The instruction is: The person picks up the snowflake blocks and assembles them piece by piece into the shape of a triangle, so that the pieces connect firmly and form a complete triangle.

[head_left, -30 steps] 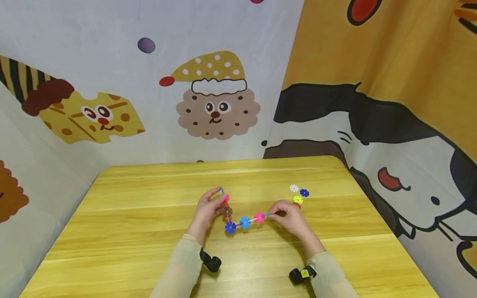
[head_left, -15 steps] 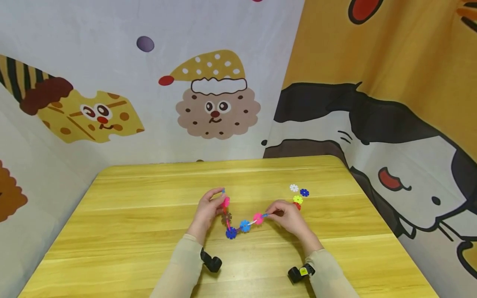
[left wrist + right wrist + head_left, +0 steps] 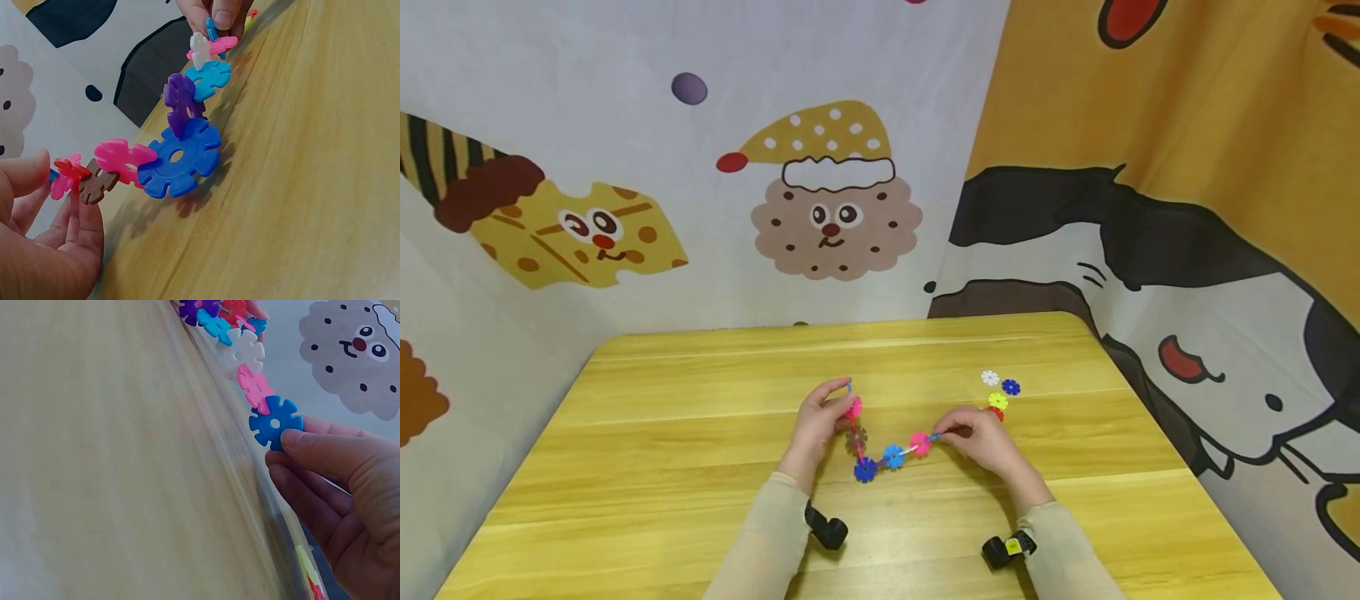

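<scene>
A chain of interlocking plastic snowflake discs hangs between the two hands in a shallow V, its dark blue disc (image 3: 178, 157) lowest. My left hand (image 3: 815, 422) pinches the left end, near a pink disc (image 3: 853, 407) and a red disc (image 3: 72, 169); a blue disc there is mostly hidden by the thumb. Between thumb and fingers, my right hand (image 3: 979, 435) holds the blue disc (image 3: 275, 423) at the other end. Pink (image 3: 254, 389), white (image 3: 241, 353), light blue (image 3: 208, 79) and purple (image 3: 181, 103) discs run from there toward the dark blue one. A brown disc (image 3: 97, 183) sits near the left fingers.
Several loose discs lie beyond the right hand: white (image 3: 990, 377), dark blue (image 3: 1011, 387), yellow (image 3: 997, 402) and a partly covered red one (image 3: 996, 413). The wooden table (image 3: 662, 467) backs onto a cartoon-printed curtain (image 3: 700, 208).
The middle of the chain has sunk a little toward the table and the person since a second ago. Both hands keep their hold and have hardly moved.
</scene>
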{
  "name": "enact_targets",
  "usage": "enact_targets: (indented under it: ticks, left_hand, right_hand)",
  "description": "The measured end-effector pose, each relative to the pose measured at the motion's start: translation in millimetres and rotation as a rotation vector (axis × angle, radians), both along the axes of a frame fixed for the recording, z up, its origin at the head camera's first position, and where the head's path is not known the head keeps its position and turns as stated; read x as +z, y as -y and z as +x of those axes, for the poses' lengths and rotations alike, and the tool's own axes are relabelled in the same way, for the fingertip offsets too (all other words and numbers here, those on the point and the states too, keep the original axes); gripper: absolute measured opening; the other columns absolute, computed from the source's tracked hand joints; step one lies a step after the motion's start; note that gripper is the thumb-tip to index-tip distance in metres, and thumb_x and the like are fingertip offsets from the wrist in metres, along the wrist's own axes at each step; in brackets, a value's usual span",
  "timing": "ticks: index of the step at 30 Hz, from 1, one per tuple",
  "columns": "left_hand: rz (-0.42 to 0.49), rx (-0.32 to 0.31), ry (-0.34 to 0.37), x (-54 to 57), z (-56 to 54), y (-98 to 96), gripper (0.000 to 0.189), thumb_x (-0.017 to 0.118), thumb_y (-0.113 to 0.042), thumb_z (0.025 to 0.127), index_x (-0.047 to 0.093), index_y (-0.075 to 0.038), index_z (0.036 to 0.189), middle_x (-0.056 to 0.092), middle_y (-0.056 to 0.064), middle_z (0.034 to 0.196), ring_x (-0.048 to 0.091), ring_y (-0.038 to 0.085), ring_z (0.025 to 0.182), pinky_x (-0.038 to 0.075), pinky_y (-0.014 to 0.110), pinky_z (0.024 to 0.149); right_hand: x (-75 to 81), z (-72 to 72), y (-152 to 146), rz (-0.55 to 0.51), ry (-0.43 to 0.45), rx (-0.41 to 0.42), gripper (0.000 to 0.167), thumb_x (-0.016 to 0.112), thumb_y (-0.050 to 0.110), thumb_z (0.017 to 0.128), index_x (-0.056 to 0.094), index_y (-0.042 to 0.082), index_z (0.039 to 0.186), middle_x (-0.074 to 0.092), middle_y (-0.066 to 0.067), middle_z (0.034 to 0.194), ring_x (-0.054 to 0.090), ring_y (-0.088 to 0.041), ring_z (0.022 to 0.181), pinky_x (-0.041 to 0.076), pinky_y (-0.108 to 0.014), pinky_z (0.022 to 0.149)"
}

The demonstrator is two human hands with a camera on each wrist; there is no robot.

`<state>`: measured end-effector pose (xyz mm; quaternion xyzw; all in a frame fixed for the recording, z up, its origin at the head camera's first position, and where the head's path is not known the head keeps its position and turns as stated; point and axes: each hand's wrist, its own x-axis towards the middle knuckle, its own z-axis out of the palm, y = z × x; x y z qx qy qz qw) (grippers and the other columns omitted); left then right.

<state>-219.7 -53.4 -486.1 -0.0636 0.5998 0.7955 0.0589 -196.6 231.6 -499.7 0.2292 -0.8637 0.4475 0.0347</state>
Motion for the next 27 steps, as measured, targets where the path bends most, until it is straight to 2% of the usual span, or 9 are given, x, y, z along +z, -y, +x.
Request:
enact_targets:
  ticks: [10,16,19,22,27]
  left_hand:
    - [-0.015,0.0,-0.012,-3.2,-1.8,0.5,0.041,0.064,0.0,0.095,0.054,0.007,0.134,0.07,0.008,0.091,0.066,0.014,0.071,0.055,0.024,0.061]
    - [-0.028,0.005,-0.008,-3.6,-3.2,1.0,0.04,0.064,-0.004,0.096,0.054,0.006,0.134,0.069,0.008,0.091,0.064,0.013,0.071,0.055,0.024,0.061]
    - [-0.037,0.007,-0.004,-3.4,-2.8,0.9,0.04,0.065,-0.008,0.097,0.055,0.005,0.133,0.068,0.008,0.092,0.063,0.013,0.071,0.054,0.023,0.061]
    - [-0.034,0.007,0.003,-3.2,-2.2,0.8,0.039,0.065,-0.008,0.096,0.056,0.004,0.133,0.068,0.008,0.093,0.062,0.012,0.071,0.054,0.023,0.061]
    - [0.005,0.015,0.0,-1.9,-1.4,0.6,0.04,0.065,-0.004,0.095,0.055,0.007,0.132,0.069,0.009,0.089,0.063,0.012,0.069,0.054,0.023,0.06]
  right_hand:
    - [-0.7,1.6,0,0.012,0.027,0.005,0.014,0.076,0.001,0.086,0.076,0.014,0.09,0.071,0.004,0.092,0.065,-0.013,0.087,0.056,-0.028,0.077]
    - [0.8,1.5,-7,0.002,0.004,0.008,0.014,0.074,-0.002,0.086,0.075,0.007,0.095,0.071,-0.003,0.095,0.066,-0.014,0.087,0.057,-0.028,0.077]
    - [2.9,1.4,-17,0.002,-0.029,-0.063,0.015,0.074,-0.003,0.085,0.074,0.004,0.099,0.072,-0.006,0.097,0.066,-0.015,0.087,0.057,-0.028,0.077]
    - [4.2,1.4,-33,0.018,-0.054,-0.181,0.017,0.075,-0.003,0.085,0.074,0.003,0.101,0.071,-0.007,0.098,0.065,-0.016,0.085,0.056,-0.027,0.075]
    - [4.7,1.8,-57,0.081,-0.063,-0.326,0.022,0.076,-0.001,0.084,0.071,-0.001,0.106,0.067,-0.012,0.096,0.063,-0.024,0.084,0.054,-0.03,0.073]
